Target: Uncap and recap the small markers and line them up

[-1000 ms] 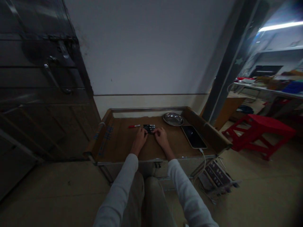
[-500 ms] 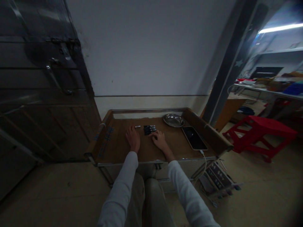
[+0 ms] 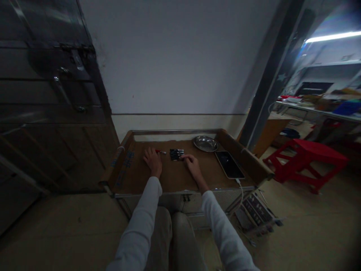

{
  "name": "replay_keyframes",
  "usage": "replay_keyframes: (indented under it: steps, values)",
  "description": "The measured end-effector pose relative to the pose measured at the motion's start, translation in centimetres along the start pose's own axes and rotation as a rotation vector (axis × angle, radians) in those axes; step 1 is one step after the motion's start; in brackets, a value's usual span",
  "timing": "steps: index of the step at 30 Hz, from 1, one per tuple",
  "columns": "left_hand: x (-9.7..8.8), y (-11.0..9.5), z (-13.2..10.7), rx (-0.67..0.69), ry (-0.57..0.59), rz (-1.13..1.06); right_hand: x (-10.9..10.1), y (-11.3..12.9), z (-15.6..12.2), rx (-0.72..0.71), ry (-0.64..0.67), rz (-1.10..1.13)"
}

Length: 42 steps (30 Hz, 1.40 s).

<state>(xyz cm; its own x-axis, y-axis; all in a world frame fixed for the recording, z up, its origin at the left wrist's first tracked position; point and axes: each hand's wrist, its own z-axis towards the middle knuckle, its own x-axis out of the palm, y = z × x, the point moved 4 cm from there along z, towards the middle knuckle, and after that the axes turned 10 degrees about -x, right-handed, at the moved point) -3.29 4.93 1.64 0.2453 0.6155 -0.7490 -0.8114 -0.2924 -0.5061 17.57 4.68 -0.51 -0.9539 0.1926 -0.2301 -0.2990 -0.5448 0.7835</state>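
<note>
Several slim black pen-like sticks (image 3: 175,154) with silvery ends lie side by side in a small row on the brown tabletop. My right hand (image 3: 193,165) is at the right end of that row, its thumb and forefinger closed on the end of one stick. To the left, my left hand (image 3: 153,162) rests on the board with its fingers stretched out. Just beside its fingertips lies a thin red stick with a silver tip (image 3: 161,152); whether the fingers touch it is hard to see.
A shiny oval metal dish (image 3: 205,143) stands at the back right. In front of it lies a phone (image 3: 229,165) with a white cable (image 3: 241,192) running off the edge. Raised rims (image 3: 177,132) border the cart's top. A red stool (image 3: 306,162) is at the right.
My left hand has shifted left, uncovering the red part of the stick beside it. My right hand has drawn slightly right, and its fingers have come together at the row's end.
</note>
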Motion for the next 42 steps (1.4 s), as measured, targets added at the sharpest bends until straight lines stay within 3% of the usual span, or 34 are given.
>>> replay_keyframes:
  steps: [4, 10, 13, 16, 19, 26, 32, 37, 42]
  values:
    - [0.3, -0.2, 0.8, 0.070, 0.018, -0.008, -0.3, -0.1, 0.0, 0.042, -0.056, 0.088]
    - [0.7, 0.3, 1.8, 0.175, 0.137, 0.037, -0.4, -0.3, 0.0, 0.063, -0.057, 0.062]
    - [0.1, -0.2, 0.5, 0.274, 0.181, -0.103, -0.2, -0.5, 0.1, 0.078, -0.080, 0.098]
    - [-0.3, -1.9, -2.1, 0.511, 0.342, -0.348, 0.3, -0.9, 0.2, 0.158, -0.067, 0.255]
    - [-0.8, -3.5, -4.2, 0.662, 0.400, -0.453, 0.8, -0.9, 0.0, 0.258, -0.020, 0.458]
    - [-2.2, -4.1, -4.8, 0.589, 0.342, -0.567, 1.2, 0.5, -1.0, 0.362, 0.135, 0.645]
    - [-2.8, -4.1, -5.5, 0.786, 0.372, -0.584, 1.7, 0.8, -1.3, 0.427, 0.136, 0.767]
    - [-3.2, -3.4, -4.8, 0.630, 0.292, -0.625, 1.4, 0.6, -1.0, 0.401, 0.118, 0.772]
    - [-3.6, -3.3, -4.5, 0.590, 0.242, -0.650, 0.9, 0.2, -0.7, 0.336, 0.008, 0.759]
